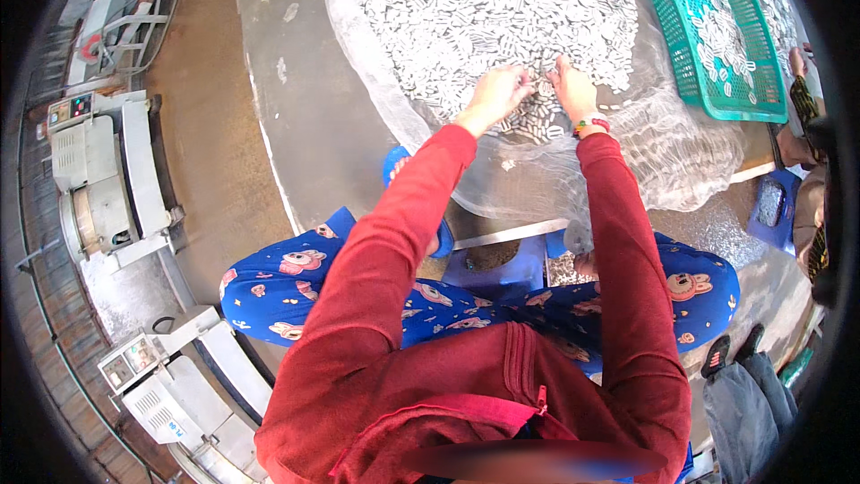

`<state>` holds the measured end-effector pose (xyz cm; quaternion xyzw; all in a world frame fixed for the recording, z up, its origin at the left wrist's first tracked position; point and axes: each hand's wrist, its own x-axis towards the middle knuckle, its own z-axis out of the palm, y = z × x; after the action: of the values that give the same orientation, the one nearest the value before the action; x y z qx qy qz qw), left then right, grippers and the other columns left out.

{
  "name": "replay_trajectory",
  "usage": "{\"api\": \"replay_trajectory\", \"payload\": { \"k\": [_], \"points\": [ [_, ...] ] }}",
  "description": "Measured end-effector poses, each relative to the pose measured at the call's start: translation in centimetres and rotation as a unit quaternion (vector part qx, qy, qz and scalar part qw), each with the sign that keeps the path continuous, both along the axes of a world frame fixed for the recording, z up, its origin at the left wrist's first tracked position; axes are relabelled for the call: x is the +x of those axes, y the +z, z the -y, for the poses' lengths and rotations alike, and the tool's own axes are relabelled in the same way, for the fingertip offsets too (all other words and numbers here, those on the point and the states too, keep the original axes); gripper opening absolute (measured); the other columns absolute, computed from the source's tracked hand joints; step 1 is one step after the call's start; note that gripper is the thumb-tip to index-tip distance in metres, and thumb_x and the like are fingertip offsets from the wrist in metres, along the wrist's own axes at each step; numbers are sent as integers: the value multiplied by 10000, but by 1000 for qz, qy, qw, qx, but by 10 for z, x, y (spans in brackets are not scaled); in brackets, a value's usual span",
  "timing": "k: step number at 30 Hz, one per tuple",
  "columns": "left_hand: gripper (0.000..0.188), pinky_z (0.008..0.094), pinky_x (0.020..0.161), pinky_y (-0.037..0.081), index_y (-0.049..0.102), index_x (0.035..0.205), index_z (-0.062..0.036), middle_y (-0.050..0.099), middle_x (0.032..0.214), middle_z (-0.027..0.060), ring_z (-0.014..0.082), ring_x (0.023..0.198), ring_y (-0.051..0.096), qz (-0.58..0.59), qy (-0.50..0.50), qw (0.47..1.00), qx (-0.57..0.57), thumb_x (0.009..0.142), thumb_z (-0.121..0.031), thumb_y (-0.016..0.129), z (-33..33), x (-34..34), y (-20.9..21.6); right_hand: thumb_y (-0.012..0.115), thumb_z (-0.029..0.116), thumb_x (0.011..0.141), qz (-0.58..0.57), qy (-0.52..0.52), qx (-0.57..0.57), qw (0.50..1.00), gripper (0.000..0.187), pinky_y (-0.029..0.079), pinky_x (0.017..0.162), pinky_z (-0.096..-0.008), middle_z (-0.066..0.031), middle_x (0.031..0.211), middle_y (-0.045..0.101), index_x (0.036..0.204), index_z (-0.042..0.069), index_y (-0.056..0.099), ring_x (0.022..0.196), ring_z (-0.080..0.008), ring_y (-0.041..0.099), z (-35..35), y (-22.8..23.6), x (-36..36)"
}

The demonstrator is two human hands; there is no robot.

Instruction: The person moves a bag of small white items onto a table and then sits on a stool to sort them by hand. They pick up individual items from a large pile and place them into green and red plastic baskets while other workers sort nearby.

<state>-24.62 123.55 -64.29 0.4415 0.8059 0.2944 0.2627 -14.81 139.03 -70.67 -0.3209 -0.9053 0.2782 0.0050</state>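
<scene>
A broad heap of small, pale grey slotted metal pieces (493,9) is spread over a whitish mesh cloth (681,166) on the table. Both my hands work at the heap's near edge, a short gap between them. My left hand (498,97) has its thumb and fingers pinched together; whatever is between them is too small to name. Beside it, my right hand (575,91) wears a coloured bracelet, its fingertips bent down among the pieces, and what they grip is unclear. Darker pieces (537,118) lie loosely below and between my hands.
A green plastic basket (775,81) with similar pieces stands on the table's right. Blue bins (506,273) are below the front edge, by my legs. White machines (98,179) line the left side. At the far right, another person's hand (797,61) shows.
</scene>
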Motion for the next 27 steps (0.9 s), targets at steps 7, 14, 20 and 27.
{"api": "replay_trajectory", "payload": {
  "k": [7, 14, 20, 27],
  "points": [
    [115, 261, 470, 457, 529, 879, -84, 542, 875, 91, 208, 799, 584, 602, 247, 662, 373, 772, -102, 567, 89, -30, 9, 570, 85, 748, -368, -166, -725, 557, 154, 474, 575, -264, -85, 957, 607, 891, 101, 515, 801, -205, 588, -2, 29, 39],
    [213, 277, 450, 423, 566, 883, -65, 567, 728, 64, 210, 603, 566, 408, 351, 827, 165, 761, -196, 682, 94, -60, -15, 554, 66, 830, -176, -104, -632, 747, 381, 486, 546, -237, -124, 993, 625, 1208, 40, 515, 750, -176, 634, -5, 64, 56],
    [272, 401, 722, 489, 663, 820, -26, 652, 808, 184, 316, 776, 638, -128, 196, 968, -90, 766, -290, 692, 76, -43, -42, 545, 71, 877, -159, -125, -661, 722, 302, 547, 761, -347, -168, 1024, 620, 1163, -23, 530, 892, -243, 633, 10, 56, 59],
    [113, 224, 430, 407, 565, 858, -66, 613, 846, 75, 188, 690, 608, 511, 312, 781, 179, 832, -174, 583, 79, -45, -16, 600, 185, 869, -198, -154, -713, 654, 207, 534, 765, -395, -117, 958, 633, 1002, 29, 568, 912, -259, 628, 6, 46, 70]
  ]
}}
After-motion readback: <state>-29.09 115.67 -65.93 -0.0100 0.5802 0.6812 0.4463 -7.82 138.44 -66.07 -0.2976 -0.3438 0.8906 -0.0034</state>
